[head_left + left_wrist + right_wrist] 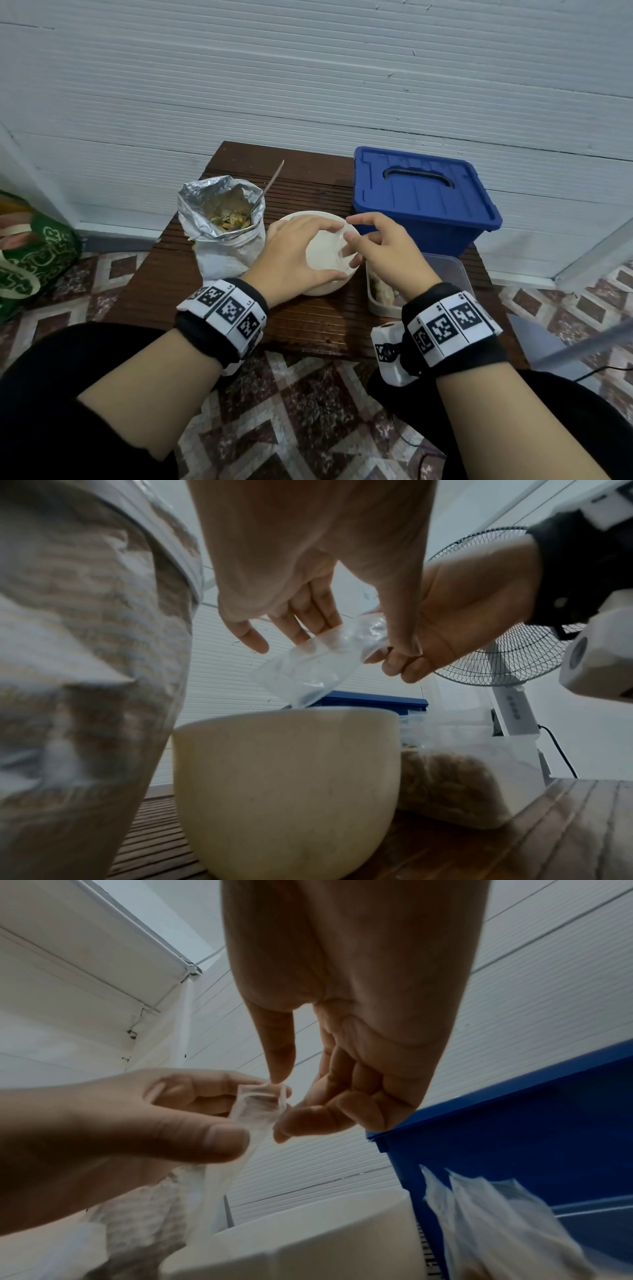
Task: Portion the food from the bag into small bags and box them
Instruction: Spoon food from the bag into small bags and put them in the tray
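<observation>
Over the white bowl (301, 216) on the low wooden table (308, 325), both hands hold a small clear plastic bag (308, 666), which looks empty. My left hand (308, 246) grips its side between thumb and fingers. My right hand (366, 246) pinches the bag's mouth (260, 1096) with thumb and fingertips. Left of the bowl an open foil bag (222, 219) of dried food stands upright with a spoon handle (275, 174) sticking out. A blue box (421, 195) with its lid on sits at the back right. A clear tub (448, 267) under my right wrist holds filled small bags (380, 291).
A white panelled wall (308, 85) rises right behind the table. A green patterned bag (34, 250) lies on the tiled floor at the left. A standing fan (496, 653) is off to the right. My knees flank the table's near edge.
</observation>
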Demonstrator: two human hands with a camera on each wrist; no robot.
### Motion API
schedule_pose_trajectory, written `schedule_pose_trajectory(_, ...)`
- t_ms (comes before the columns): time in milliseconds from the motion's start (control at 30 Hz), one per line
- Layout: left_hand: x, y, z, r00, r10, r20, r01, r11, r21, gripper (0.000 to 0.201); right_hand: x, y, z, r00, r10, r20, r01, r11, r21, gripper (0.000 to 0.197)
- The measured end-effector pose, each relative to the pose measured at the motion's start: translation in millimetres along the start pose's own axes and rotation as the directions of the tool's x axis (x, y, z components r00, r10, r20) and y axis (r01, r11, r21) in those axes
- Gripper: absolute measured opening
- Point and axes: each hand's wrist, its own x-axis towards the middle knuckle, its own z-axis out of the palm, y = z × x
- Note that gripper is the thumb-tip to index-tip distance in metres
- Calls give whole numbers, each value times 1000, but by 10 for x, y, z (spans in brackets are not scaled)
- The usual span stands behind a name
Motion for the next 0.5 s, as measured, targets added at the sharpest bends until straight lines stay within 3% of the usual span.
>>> schedule_pose_trajectory(267,6,65,-46,995,-52,-85,40,990,-138,38,14,45,-18,1000,-3,-3,3,1000,1,33)
schedule_pose_trajectory(500,16,149,-101,987,-94,-131,66,977,-205,38,47,37,-25,994,13,-110,-6,998,59,19)
